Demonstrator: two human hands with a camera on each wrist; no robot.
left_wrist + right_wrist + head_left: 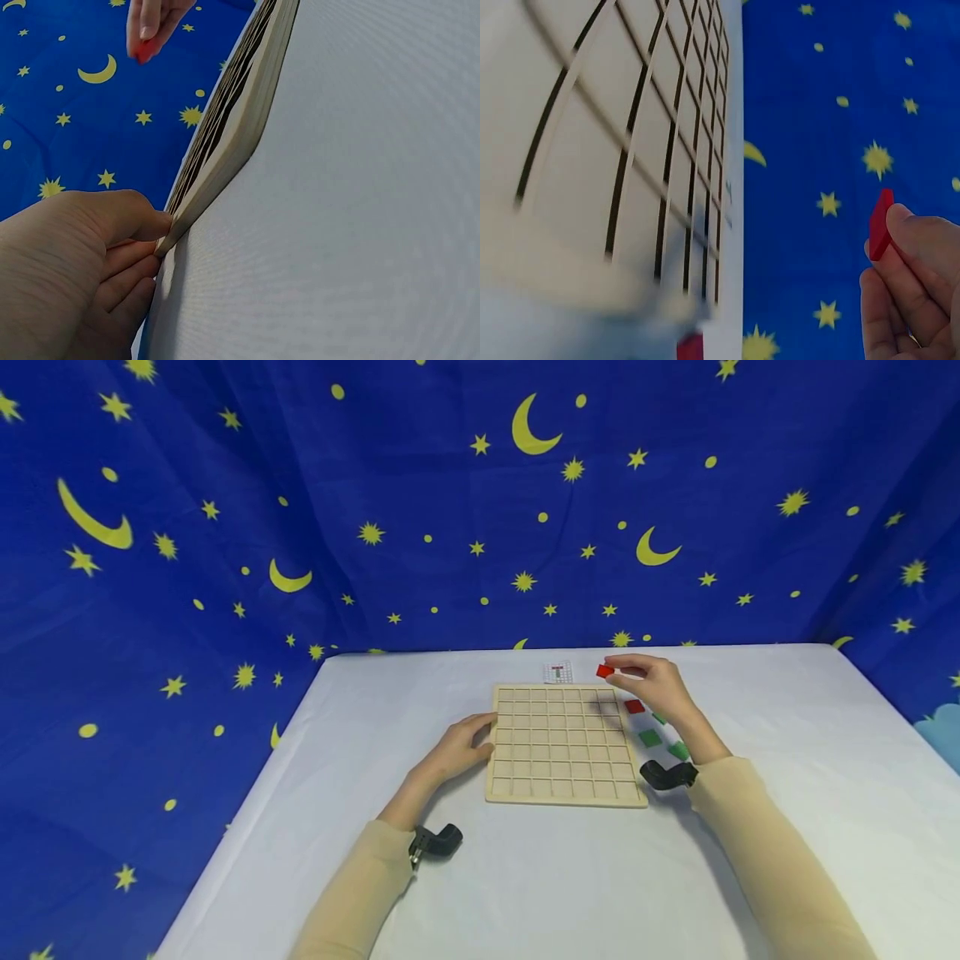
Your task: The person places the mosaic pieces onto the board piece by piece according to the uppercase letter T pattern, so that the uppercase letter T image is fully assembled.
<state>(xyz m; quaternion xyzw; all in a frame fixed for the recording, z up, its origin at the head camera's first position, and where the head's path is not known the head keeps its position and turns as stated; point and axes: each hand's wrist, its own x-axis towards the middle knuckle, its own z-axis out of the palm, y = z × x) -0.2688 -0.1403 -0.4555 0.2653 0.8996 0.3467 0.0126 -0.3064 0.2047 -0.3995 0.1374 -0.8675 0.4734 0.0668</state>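
Observation:
A square wooden grid board lies flat on the table. At its left edge is my left hand; in the left wrist view its thumb lies at the rim's upper side, with the fingers lower against the edge, holding it. My right hand pinches a red square tile between thumb and fingers, above the board's far right corner. The right wrist view shows that tile tilted, its thin side visible. Another red tile lies beside the board's right edge.
Several green tiles lie right of the board, partly below the right forearm. A small printed grid card with a red and green pattern sits behind the board. The white table meets a blue star-and-moon curtain at the back.

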